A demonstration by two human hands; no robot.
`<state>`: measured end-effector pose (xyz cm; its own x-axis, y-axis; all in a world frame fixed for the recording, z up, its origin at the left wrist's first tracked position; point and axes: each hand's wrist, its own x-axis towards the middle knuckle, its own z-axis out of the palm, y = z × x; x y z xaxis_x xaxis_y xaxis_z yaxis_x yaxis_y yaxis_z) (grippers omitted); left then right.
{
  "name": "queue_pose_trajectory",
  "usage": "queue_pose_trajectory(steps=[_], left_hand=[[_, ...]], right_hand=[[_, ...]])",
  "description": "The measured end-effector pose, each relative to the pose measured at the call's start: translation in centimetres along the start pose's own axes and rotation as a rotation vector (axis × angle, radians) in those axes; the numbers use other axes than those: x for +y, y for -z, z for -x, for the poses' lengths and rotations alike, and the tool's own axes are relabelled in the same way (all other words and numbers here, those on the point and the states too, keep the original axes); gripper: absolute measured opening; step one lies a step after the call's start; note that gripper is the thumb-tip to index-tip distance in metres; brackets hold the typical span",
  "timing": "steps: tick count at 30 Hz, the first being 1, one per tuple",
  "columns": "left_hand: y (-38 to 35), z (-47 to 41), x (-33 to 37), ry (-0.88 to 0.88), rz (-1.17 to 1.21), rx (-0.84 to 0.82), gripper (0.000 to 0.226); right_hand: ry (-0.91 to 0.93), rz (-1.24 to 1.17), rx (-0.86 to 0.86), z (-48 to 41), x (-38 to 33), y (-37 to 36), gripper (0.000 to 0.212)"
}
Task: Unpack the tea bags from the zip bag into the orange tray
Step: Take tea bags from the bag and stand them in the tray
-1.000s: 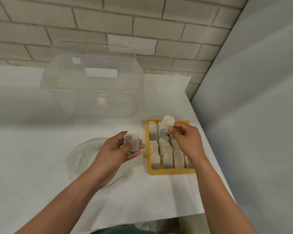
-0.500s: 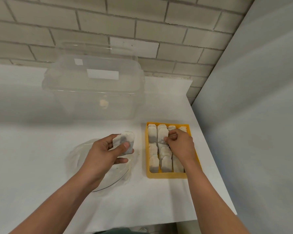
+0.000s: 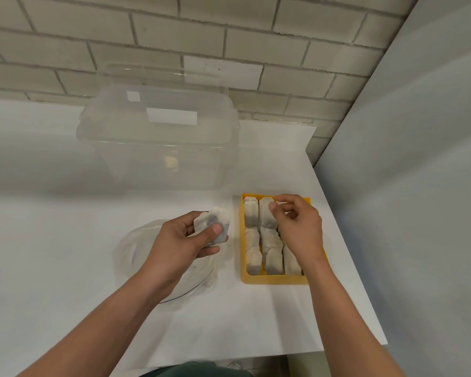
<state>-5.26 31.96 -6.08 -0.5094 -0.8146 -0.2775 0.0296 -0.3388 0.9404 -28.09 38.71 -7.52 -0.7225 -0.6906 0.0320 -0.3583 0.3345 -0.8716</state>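
Filling step: a tea bag (image 3: 215, 224) is gripped in the left hand (image 3: 180, 240); the right hand (image 3: 297, 227) is curled over the orange tray (image 3: 272, 280) (pinch unclear). Next, a free slot is needed.

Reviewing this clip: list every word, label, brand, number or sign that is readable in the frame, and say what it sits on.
No readable text anywhere in this view.
The larger white sticker on the clear container: looks blank.
The small white sticker on the same container: looks blank.
The white patch on the brick wall: no writing shows.
The tea bags and orange tray: no print or tags visible.
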Motion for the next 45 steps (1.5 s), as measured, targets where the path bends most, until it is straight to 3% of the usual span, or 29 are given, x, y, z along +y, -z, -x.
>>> queue_pose_trajectory(steps=[5, 8, 18, 25, 33, 41, 45], left_hand=[[-0.8, 0.0, 0.3, -0.012, 0.006, -0.011, 0.017], [-1.1, 0.0, 0.3, -0.023, 0.001, -0.013, 0.020], [-1.4, 0.2, -0.1, 0.002, 0.046, -0.090, 0.020], [-1.5, 0.2, -0.4, -0.010, 0.020, -0.078, 0.020], [-1.4, 0.1, -0.6, 0.042, 0.054, -0.064, 0.027], [-1.3, 0.1, -0.4, 0.011, -0.028, -0.040, 0.024], [-1.1, 0.1, -0.2, 0.000, -0.076, -0.023, 0.023]], right_hand=[[0.015, -0.290, -0.322, 3.5, -3.5, -0.1, 0.017], [0.017, -0.355, -0.378, 4.8, -4.0, -0.6, 0.019], [0.075, -0.225, -0.267, 5.8, -2.9, -1.3, 0.011], [0.042, -0.300, -0.267, 5.9, -2.4, -1.1, 0.012], [0.004, -0.124, -0.051, 1.2, 1.3, 1.3, 0.009], [-0.126, -0.024, -0.114, -2.1, 5.1, 0.9, 0.019], [-0.099, 0.117, -0.099, -2.5, 5.4, 0.3, 0.015]])
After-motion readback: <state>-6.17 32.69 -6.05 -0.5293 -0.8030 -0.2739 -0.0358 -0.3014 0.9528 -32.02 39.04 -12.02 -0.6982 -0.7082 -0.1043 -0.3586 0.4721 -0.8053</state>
